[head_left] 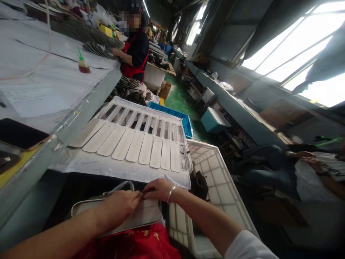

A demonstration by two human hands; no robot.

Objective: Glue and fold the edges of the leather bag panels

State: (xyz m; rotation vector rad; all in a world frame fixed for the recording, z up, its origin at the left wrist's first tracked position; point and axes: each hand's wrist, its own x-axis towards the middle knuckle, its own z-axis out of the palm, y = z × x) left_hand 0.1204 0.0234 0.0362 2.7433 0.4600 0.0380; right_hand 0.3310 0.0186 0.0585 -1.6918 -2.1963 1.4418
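The pale panel [145, 215] lies on the near side of the white board [118, 168], against the red cloth [132, 246]. We judge it light and fairly stiff, best held by its rim. Its long axis runs roughly left to right; we cannot tell which end leads. At its far edge, the left hand's [121, 204] fingers pinch a small dark piece [142, 193]; the right hand's [159, 189] fingertips meet them, grip unclear to us.

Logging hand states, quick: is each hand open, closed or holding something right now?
Left hand: fingers bent above the pale panel; any hold cannot be told.
Right hand: fingertips by the left's; open or closed cannot be told.
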